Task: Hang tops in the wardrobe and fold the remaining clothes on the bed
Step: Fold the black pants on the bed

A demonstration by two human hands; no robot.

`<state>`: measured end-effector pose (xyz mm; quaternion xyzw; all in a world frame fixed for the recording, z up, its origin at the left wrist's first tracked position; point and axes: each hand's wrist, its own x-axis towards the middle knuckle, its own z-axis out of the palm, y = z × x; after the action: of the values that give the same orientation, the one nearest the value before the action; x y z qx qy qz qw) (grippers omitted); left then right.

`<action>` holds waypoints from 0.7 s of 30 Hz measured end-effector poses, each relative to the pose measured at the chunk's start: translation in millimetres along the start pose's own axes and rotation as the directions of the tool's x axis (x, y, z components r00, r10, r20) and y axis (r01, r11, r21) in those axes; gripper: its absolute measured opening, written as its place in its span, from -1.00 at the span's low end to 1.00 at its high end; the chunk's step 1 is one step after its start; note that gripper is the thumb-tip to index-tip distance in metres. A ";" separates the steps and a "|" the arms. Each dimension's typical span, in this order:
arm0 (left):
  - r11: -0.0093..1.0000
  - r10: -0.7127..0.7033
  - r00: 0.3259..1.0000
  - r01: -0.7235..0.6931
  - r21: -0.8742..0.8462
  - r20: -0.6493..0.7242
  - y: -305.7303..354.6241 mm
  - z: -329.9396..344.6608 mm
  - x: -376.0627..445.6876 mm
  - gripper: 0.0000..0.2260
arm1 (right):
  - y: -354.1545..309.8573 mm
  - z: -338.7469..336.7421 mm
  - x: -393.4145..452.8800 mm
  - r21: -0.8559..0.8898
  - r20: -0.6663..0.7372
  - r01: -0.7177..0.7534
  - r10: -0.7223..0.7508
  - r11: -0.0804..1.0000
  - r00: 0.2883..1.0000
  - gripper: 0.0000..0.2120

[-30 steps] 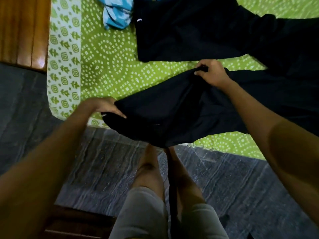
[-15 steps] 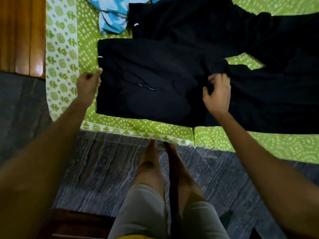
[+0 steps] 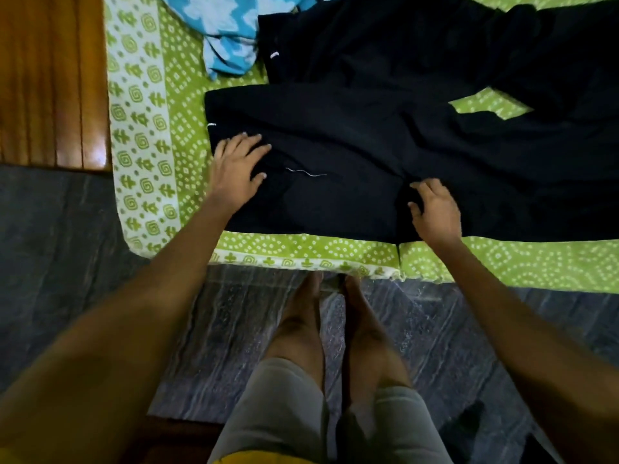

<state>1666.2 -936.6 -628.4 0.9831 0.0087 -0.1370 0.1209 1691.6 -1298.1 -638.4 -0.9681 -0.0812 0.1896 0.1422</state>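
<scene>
A black garment (image 3: 335, 142) lies spread flat on the bed's green patterned sheet (image 3: 187, 105), near the front edge. My left hand (image 3: 237, 165) rests flat on its left end with the fingers spread. My right hand (image 3: 433, 209) rests on the cloth near the middle, fingers bent and touching a fold; whether they pinch it is unclear. A second black garment (image 3: 385, 45) lies behind the first, and more black cloth (image 3: 552, 169) stretches to the right. A thin white thread (image 3: 306, 171) lies on the front garment.
A blue and white patterned garment (image 3: 227, 31) lies crumpled at the back left of the bed. A brown wooden panel (image 3: 50, 78) stands left of the bed. My bare legs (image 3: 321, 329) stand on the grey stone floor (image 3: 67, 246) against the bed edge.
The bunched black garment went from held up at the bed edge to spread flat on the sheet. My left hand moved onto its left end; my right hand came down onto the middle.
</scene>
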 end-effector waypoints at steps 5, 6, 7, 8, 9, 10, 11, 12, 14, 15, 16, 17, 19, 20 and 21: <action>0.979 0.160 0.986 -0.153 0.132 -0.047 -9.5 -2.3 23.1 -0.78 | -1.8 -7.7 11.4 -0.185 0.072 0.202 -0.192 0.962 0.979 -0.83; 0.983 0.164 0.983 -0.155 0.103 -0.082 -12.8 -3.2 21.8 -0.79 | -1.2 -8.3 10.7 -0.171 0.060 0.210 -0.202 0.963 0.977 -0.84; 0.987 0.158 0.979 -0.151 0.062 -0.129 -14.7 -5.5 18.4 -0.81 | -0.5 -10.3 9.0 -0.129 0.029 0.187 -0.184 0.974 0.982 -0.86; 0.989 0.151 0.973 -0.150 0.020 -0.177 -16.2 -8.1 13.6 -0.82 | -0.7 -12.3 7.4 -0.068 -0.014 0.144 -0.145 0.987 0.989 -0.88; 0.987 0.154 0.964 -0.160 -0.011 -0.216 -16.8 -10.9 7.1 -0.83 | -0.6 -13.7 4.4 -0.006 -0.061 0.104 -0.104 0.995 0.993 -0.89; 0.982 0.175 0.955 -0.186 -0.024 -0.241 -16.0 -14.5 -2.6 -0.84 | -1.1 -15.1 -0.7 0.038 -0.111 0.084 -0.079 0.996 0.991 -0.89; 0.976 0.202 0.943 -0.217 -0.026 -0.264 -14.2 -17.8 -14.1 -0.84 | -2.0 -15.7 -6.4 0.060 -0.155 0.086 -0.076 0.994 0.985 -0.89; 0.970 0.224 0.933 -0.241 -0.026 -0.282 -11.5 -21.0 -28.0 -0.85 | -2.9 -16.1 -14.2 0.071 -0.191 0.103 -0.088 0.992 0.978 -0.89; 0.968 0.222 0.935 -0.245 -0.051 -0.277 -5.9 -23.9 -56.9 -0.81 | -4.5 -13.9 -31.8 0.074 -0.225 0.141 -0.121 0.987 0.967 -0.90; 0.968 0.220 0.940 -0.243 -0.059 -0.261 -2.2 -23.6 -72.3 -0.78 | -3.5 -12.1 -43.2 0.069 -0.229 0.159 -0.140 0.985 0.963 -0.91; 0.967 0.230 0.944 -0.250 -0.056 -0.238 -0.8 -21.1 -85.5 -0.77 | -1.6 -8.3 -54.0 0.063 -0.223 0.178 -0.160 0.982 0.962 -0.91; 0.960 0.261 0.942 -0.276 -0.044 -0.213 0.9 -16.5 -98.8 -0.76 | 3.1 -4.4 -66.4 0.061 -0.213 0.195 -0.178 0.979 0.961 -0.92; 0.941 0.335 0.934 -0.337 0.001 -0.127 2.3 -8.7 -120.3 -0.68 | 12.6 3.3 -87.9 0.056 -0.177 0.216 -0.203 0.975 0.963 -0.87; 0.929 0.371 0.925 -0.369 0.035 -0.086 4.5 -1.2 -130.8 -0.63 | 19.5 6.2 -100.2 0.039 -0.152 0.226 -0.218 0.973 0.964 -0.83; 0.913 0.406 0.912 -0.403 0.063 -0.058 5.7 7.1 -137.3 -0.61 | 25.6 9.4 -109.8 0.013 -0.120 0.235 -0.232 0.972 0.965 -0.81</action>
<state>1532.4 -941.6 -596.5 0.9706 -0.1940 -0.0745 0.1217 1590.1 -1343.2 -616.8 -0.9593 -0.1837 0.1151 0.1812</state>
